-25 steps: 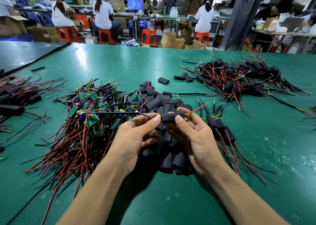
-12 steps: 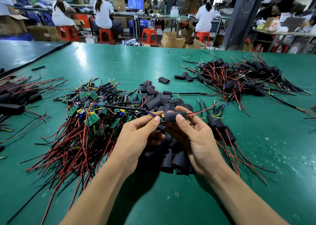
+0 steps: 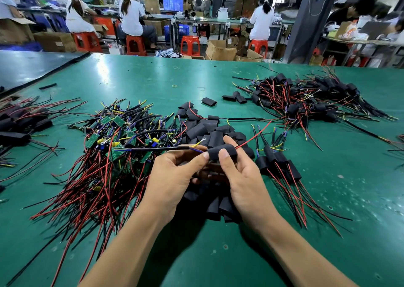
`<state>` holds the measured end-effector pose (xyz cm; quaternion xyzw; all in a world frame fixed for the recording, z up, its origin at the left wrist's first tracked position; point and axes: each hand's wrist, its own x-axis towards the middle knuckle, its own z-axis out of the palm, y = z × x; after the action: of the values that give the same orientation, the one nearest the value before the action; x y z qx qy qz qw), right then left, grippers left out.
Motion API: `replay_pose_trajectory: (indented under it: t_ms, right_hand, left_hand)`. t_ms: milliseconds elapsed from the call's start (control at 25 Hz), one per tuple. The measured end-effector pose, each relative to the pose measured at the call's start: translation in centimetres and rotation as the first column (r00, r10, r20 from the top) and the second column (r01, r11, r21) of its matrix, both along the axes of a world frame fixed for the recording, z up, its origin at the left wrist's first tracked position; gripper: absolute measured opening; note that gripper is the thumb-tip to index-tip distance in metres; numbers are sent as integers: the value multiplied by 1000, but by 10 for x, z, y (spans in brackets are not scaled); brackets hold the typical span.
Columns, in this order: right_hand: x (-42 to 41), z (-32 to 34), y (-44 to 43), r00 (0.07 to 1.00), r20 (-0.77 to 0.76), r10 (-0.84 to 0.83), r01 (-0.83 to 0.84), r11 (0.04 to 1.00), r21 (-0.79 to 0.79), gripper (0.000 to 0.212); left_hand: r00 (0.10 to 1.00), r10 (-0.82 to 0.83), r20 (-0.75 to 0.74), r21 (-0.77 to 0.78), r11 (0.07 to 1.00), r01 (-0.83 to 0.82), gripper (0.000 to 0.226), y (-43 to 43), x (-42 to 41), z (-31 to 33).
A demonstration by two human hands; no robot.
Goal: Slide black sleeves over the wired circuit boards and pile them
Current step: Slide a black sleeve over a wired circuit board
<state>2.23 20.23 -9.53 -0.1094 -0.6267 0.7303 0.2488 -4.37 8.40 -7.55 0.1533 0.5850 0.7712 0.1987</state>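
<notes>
Right hand [image 3: 244,177] pinches black sleeve [image 3: 222,151], left hand [image 3: 175,177] pinches its cable [image 3: 157,149], board apparently inside, unsleeved boards [image 3: 113,142] left.

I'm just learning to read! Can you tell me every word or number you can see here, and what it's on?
No text here can be read.
Blue screen at the back: blurred.
Label on the cardboard box: too small.
Green circuit boards: any print is too small.
Black sleeve: no writing shows.
</notes>
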Motion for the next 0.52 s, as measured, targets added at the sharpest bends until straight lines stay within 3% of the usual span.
replay_pose_trajectory:
  t_ms: [240, 400, 520]
  right_hand:
    - [3, 1, -1, 999, 21, 32, -34, 996, 87, 63]
    - [4, 6, 0, 1000, -5, 12, -12, 999, 51, 49]
    - [5, 10, 6, 1000, 1, 21, -21, 987, -157, 33]
  left_hand:
    - [994, -33, 100, 9, 999, 32, 11, -4, -3, 3]
    - [992, -37, 119, 40, 999, 32, 18, -4, -4, 7]
    - [989, -20, 149, 90, 996, 6, 22, -5, -8, 9]
